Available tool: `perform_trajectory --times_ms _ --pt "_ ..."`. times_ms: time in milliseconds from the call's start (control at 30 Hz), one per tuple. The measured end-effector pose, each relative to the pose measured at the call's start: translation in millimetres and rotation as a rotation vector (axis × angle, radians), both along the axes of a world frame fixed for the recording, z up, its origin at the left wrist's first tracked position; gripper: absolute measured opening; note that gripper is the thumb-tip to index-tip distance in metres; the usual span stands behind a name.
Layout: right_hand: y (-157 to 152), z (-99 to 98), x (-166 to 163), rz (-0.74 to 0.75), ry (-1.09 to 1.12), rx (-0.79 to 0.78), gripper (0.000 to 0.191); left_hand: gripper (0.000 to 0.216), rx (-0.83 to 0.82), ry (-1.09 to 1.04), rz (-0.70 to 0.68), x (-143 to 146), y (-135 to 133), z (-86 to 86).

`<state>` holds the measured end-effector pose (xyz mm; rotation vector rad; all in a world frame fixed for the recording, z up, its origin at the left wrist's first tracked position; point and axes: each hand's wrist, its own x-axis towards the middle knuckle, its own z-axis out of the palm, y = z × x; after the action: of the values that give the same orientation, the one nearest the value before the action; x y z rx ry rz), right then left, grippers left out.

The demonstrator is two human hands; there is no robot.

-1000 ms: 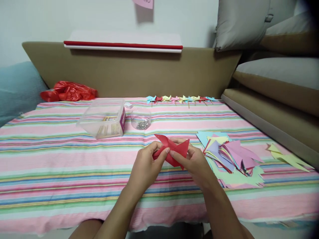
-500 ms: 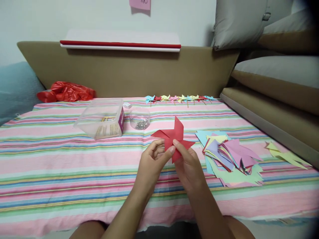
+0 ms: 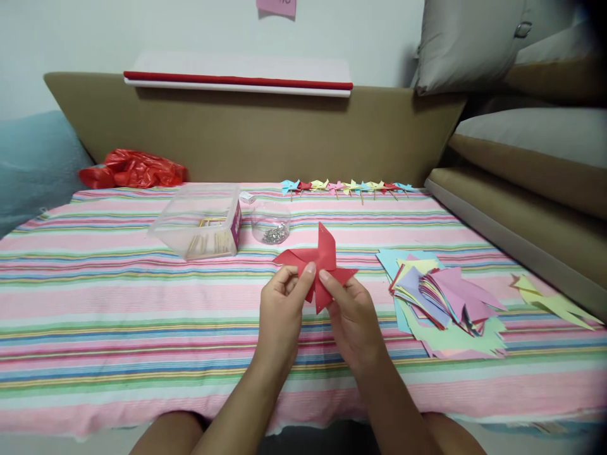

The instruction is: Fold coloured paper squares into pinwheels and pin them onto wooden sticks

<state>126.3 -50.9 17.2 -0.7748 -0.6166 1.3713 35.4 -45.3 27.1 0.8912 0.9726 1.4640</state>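
Observation:
Both hands hold a red paper pinwheel (image 3: 317, 259) upright over the middle of the striped tablecloth (image 3: 118, 303). My left hand (image 3: 281, 309) pinches its centre from the left with thumb and forefinger. My right hand (image 3: 351, 316) pinches it from the right, thumb at the centre. Four pointed blades fan out above the fingers.
A stack of cut coloured paper (image 3: 441, 297) lies right of my hands, with yellow scraps (image 3: 550, 300) further right. A clear plastic box of sticks (image 3: 199, 221) and a small clear cup of pins (image 3: 271, 224) stand behind. Finished pinwheels (image 3: 348, 187) line the far edge. A red bag (image 3: 135, 169) lies back left.
The red paper went from a flat folded shape to a standing pinwheel with its blades spread. Both hands shifted slightly left, still pinching it at the centre.

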Motion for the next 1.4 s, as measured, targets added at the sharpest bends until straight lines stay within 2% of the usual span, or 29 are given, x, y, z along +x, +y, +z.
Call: perform_trajectory --times_ms 133,233,333,433,567,733,1033,1233,1400 --pt "4.1 -6.6 15.1 -0.158 -0.137 0.121 0.029 0.03 -0.076 -0.187 0.034 -5.6 3.5 4.6" --pt "4.1 -9.0 29.7 -0.25 -0.544 0.362 0.037 0.031 -0.114 -0.251 0.042 -10.1 5.8 7.0" --pt "0.7 -6.5 39.2 -0.251 -0.989 0.554 0.03 0.031 -0.116 -0.267 0.048 -11.9 6.6 7.1" --pt "-2.4 -3.3 41.1 -0.26 -1.188 0.654 0.019 0.031 -0.104 -0.255 0.046 -11.8 6.6 5.7" --pt "-3.2 -2.9 39.2 -0.248 -1.215 0.659 0.007 0.029 -0.082 -0.218 0.042 -10.7 7.1 4.1" --pt "-3.1 -2.4 38.8 -0.278 -1.157 0.592 0.003 0.026 -0.042 -0.115 0.054 -8.7 7.3 1.3" --pt "1.8 -4.1 40.9 -0.33 -1.034 0.455 0.012 0.033 0.023 0.181 0.079 -6.4 0.7 3.9" --pt "3.7 -7.2 41.2 -0.384 -1.009 0.379 0.011 0.036 0.003 0.226 0.06 -3.6 -1.1 6.3" --pt "4.2 -7.6 37.2 -0.413 -0.945 0.38 0.01 0.039 0.003 0.229 0.049 -3.1 -2.1 4.6"
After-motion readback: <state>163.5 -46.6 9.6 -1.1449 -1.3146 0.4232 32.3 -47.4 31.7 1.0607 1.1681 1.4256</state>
